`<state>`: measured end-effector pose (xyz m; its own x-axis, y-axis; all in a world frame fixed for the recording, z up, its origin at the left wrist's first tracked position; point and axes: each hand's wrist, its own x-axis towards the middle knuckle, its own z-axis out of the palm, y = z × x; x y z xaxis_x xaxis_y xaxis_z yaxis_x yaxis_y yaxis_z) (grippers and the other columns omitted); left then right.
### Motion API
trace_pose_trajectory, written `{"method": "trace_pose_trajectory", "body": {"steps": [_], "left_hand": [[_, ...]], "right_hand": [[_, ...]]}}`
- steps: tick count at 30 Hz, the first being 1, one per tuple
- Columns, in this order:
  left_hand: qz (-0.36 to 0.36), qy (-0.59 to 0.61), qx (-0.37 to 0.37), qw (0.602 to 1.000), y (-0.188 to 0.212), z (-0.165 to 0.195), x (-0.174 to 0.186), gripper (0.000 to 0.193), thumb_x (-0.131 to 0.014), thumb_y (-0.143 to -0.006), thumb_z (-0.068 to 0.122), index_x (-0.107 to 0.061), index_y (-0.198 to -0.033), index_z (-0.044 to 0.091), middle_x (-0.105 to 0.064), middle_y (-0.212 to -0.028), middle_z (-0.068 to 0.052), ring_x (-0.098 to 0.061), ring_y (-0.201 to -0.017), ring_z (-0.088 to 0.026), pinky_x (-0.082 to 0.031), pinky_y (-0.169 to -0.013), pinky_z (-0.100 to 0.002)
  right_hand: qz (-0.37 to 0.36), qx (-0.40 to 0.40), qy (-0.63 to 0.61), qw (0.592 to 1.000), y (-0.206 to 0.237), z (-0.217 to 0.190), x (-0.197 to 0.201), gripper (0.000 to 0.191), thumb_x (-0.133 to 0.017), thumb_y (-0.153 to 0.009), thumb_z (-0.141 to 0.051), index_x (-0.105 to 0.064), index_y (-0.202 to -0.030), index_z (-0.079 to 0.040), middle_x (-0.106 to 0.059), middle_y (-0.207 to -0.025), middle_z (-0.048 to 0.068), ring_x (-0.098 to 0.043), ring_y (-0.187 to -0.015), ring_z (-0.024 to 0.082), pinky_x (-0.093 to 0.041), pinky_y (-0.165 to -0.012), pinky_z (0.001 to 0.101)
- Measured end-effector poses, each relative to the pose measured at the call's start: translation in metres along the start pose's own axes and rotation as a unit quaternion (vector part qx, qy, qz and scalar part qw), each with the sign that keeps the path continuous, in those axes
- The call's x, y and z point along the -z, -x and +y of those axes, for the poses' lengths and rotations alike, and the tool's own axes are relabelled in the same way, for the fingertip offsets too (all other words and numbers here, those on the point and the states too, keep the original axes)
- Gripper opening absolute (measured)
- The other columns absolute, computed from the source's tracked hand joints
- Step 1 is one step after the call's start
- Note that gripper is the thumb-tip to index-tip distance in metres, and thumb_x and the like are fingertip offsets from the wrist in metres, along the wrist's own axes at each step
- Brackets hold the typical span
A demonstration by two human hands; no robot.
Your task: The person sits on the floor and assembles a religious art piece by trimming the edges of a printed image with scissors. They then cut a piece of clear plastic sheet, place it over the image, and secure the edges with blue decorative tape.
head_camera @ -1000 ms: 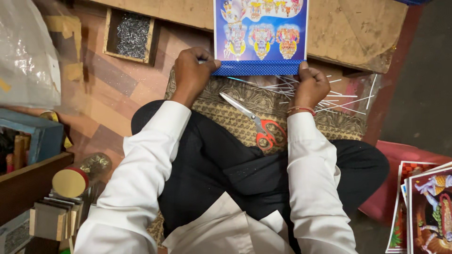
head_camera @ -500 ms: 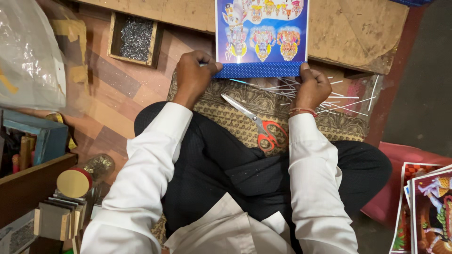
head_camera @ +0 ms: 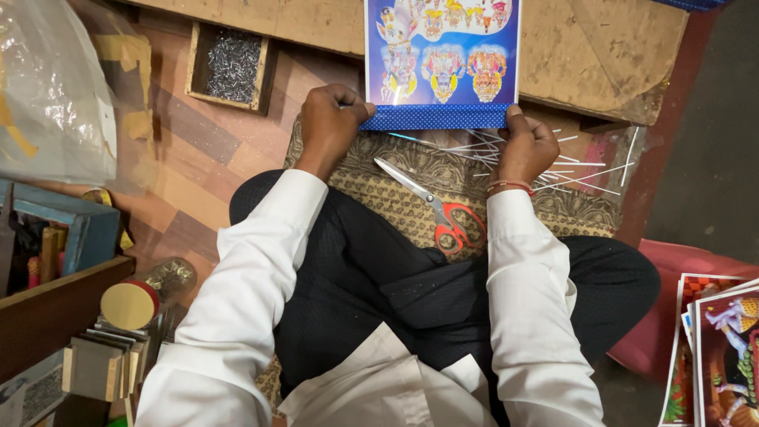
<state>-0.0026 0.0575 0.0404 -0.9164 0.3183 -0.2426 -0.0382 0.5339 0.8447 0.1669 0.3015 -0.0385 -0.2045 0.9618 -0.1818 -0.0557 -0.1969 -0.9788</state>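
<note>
Pressing a blue dotted strip [head_camera: 433,117] along the near edge of a colourful print [head_camera: 441,51], the person appears to be fixing this border down; the next move likely calls for even pressure along its length. The left hand [head_camera: 330,119] pinches the strip's left end, the right hand [head_camera: 528,144] its right end, fingers curled. Red-handled scissors [head_camera: 431,207] lie on the patterned mat [head_camera: 395,198], just nearer

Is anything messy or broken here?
Yes. Thin white sticks lie scattered every which way beside the right hand. The wooden board under the colourful print has a chipped, worn corner. The red-handled scissors lie open on the patterned mat.
</note>
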Motion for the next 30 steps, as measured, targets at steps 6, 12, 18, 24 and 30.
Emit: {"method": "trace_pose_trajectory", "body": {"steps": [6, 12, 18, 24, 30], "left_hand": [[-0.001, -0.012, -0.002, 1.000, -0.001, -0.002, -0.002, 0.018, -0.088, -0.075, 0.019, -0.076, -0.074, 0.006, -0.075, -0.071, -0.008, -0.070, -0.062, -0.017, -0.053, -0.060, -0.034], [-0.030, 0.022, 0.003, 0.999, -0.004, -0.011, -0.005, 0.017, -0.086, -0.078, 0.013, -0.073, -0.075, 0.002, -0.071, -0.070, -0.010, -0.064, -0.061, -0.017, -0.049, -0.058, -0.034], [-0.094, 0.227, 0.045, 0.968, -0.017, -0.027, -0.012, 0.010, -0.081, -0.076, -0.001, -0.071, -0.075, -0.003, -0.071, -0.072, -0.010, -0.064, -0.063, -0.015, -0.052, -0.059, -0.030], [-0.095, 0.267, 0.065, 0.957, -0.023, -0.039, -0.022, 0.010, -0.080, -0.072, -0.006, -0.070, -0.076, -0.006, -0.073, -0.074, -0.014, -0.067, -0.063, -0.019, -0.053, -0.060, -0.033], [-0.113, 0.302, 0.059, 0.945, -0.020, -0.045, -0.030, 0.006, -0.076, -0.074, -0.006, -0.073, -0.080, -0.007, -0.075, -0.077, -0.014, -0.070, -0.065, -0.019, -0.056, -0.061, -0.032]], "right_hand": [[0.002, 0.007, -0.006, 1.000, 0.001, 0.002, 0.000, 0.020, -0.082, -0.084, -0.002, -0.067, -0.070, 0.001, -0.069, -0.065, 0.008, -0.059, -0.051, 0.012, -0.043, -0.045, 0.0233], [0.016, 0.012, -0.011, 1.000, 0.003, -0.005, -0.003, 0.013, -0.082, -0.080, 0.000, -0.070, -0.083, 0.003, -0.071, -0.073, 0.009, -0.063, -0.055, 0.013, -0.051, -0.049, 0.0262], [-0.049, -0.062, -0.042, 0.996, -0.011, -0.011, 0.002, 0.019, -0.070, -0.081, 0.003, -0.076, -0.098, 0.009, -0.076, -0.084, 0.014, -0.069, -0.064, 0.021, -0.061, -0.054, 0.0314], [-0.042, 0.128, 0.087, 0.987, 0.009, -0.030, -0.011, 0.024, -0.069, -0.090, 0.002, -0.071, -0.113, 0.009, -0.076, -0.104, 0.016, -0.073, -0.080, 0.021, -0.063, -0.066, 0.0313], [-0.359, 0.548, 0.418, 0.629, 0.137, -0.035, -0.051, 0.049, -0.065, -0.080, 0.001, -0.061, -0.129, 0.004, -0.062, -0.128, 0.022, -0.058, -0.122, 0.040, -0.043, -0.110, 0.0525]]}}
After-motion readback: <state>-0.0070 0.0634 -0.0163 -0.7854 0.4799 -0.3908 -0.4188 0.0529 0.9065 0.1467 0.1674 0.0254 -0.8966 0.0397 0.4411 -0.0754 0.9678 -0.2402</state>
